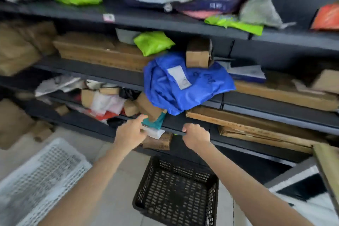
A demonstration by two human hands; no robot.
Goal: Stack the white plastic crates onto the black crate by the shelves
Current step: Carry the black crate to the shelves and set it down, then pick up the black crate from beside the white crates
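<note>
A black lattice crate (176, 191) sits on the pale floor in front of the dark shelves (183, 127), below my arms. At the lower left lies a white lattice crate (36, 180), tilted and blurred. Both my arms reach forward over the black crate to the low shelf. My left hand (131, 133) has its fingers loosely curled near a teal parcel (155, 121) and a white parcel; whether it grips them is unclear. My right hand (197, 136) is closed, its fingers at the shelf's front edge.
The shelves are crammed with cardboard boxes, a large blue bag (183, 86) overhanging the edge, green mailers (153, 42) and flat wooden boards (247, 126). A wooden piece (328, 170) and white-and-black items stand at the lower right. More brown boxes pile at the left.
</note>
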